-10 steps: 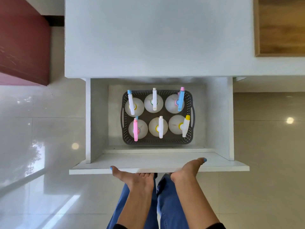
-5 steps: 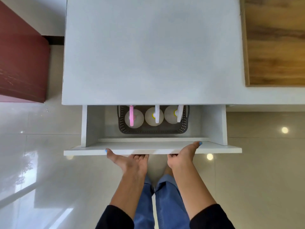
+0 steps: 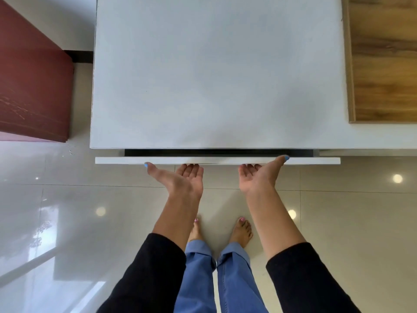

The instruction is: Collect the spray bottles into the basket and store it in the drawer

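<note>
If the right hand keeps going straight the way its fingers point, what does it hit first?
The right hand already has its fingertips at the white drawer front, so that panel comes first; beyond it, likely the cabinet edge across the narrow dark gap.

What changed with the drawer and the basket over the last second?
The drawer slid inward under the white cabinet top until only a thin dark gap remains; the basket of spray bottles is now hidden. The left hand and right hand stayed on the drawer front, fingers beneath its edge.

Only a thin dark slit [image 3: 216, 152] separates the white drawer front panel [image 3: 112, 160] from the pale grey desk [image 3: 216, 75], too narrow for fingers.
</note>
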